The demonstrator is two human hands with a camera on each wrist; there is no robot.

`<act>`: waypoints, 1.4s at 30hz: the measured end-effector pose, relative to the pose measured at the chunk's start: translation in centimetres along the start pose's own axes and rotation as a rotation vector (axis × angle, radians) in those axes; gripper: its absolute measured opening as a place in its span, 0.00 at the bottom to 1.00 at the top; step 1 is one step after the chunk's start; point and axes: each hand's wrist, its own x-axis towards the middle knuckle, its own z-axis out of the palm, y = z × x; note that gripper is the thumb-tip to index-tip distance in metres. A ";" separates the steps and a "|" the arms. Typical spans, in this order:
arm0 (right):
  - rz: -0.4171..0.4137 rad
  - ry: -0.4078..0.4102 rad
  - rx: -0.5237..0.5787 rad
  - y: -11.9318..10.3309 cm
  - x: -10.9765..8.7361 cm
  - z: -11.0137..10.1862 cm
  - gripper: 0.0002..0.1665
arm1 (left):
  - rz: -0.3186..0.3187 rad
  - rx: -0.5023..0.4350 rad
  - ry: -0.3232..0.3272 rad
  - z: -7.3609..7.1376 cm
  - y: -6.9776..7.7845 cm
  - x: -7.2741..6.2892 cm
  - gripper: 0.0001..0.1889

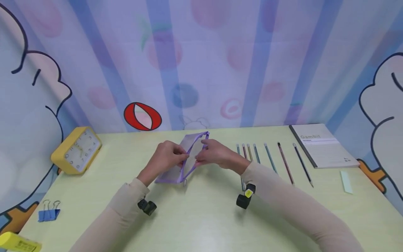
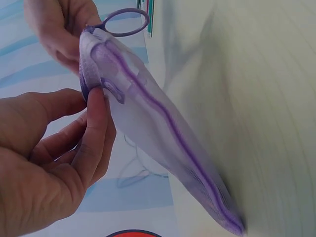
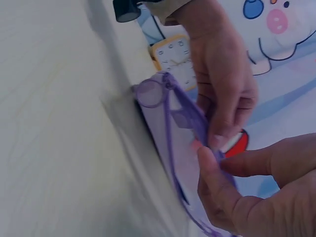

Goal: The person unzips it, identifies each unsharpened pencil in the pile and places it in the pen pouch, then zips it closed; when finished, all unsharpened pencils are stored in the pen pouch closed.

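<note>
A translucent mesh zipper pouch (image 1: 171, 175) with purple edging stands tilted above the table, its mouth spread apart. My left hand (image 1: 166, 157) pinches one edge of the mouth between thumb and fingers. My right hand (image 1: 217, 153) grips the rim farther along, its thumb and forefinger at the purple edge in the right wrist view. A round purple zipper ring (image 2: 127, 22) hangs at the near end of the pouch. Through the gap in the right wrist view, the inside of the pouch (image 3: 185, 148) shows pale mesh.
Several pencils (image 1: 284, 162) lie in a row right of the pouch, some partly behind my right forearm. A notebook (image 1: 324, 147) and pale green strip (image 1: 346, 182) lie farther right. At left are a yellow clock (image 1: 76, 150), blue binder clip (image 1: 48, 214) and yellow highlighter (image 1: 19, 242).
</note>
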 end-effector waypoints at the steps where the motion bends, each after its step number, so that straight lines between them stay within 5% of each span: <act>1: -0.016 -0.004 -0.033 -0.1 -0.5 -0.5 0.49 | -0.002 0.000 0.001 -0.1 0.0 0.0 0.09; 9: -0.183 0.029 -0.517 -0.7 -4.8 -5.5 0.30 | -0.012 0.000 0.004 -0.8 -0.3 -0.1 0.10; 18: -0.176 0.164 -0.878 2.7 -6.9 -9.2 0.26 | -0.008 -0.005 0.005 -1.0 -0.5 -0.3 0.10; 29: -0.025 0.184 -0.941 5.9 -6.0 -9.4 0.30 | -0.004 -0.013 0.003 -0.9 -0.5 -0.2 0.10; 35: 0.045 0.211 -0.989 6.5 -5.1 -9.2 0.04 | -0.007 -0.013 0.000 -0.7 -0.4 -0.1 0.11; 42: 0.069 0.211 -1.017 6.3 -5.0 -9.2 0.17 | -0.014 -0.014 -0.001 -0.6 -0.2 -0.1 0.11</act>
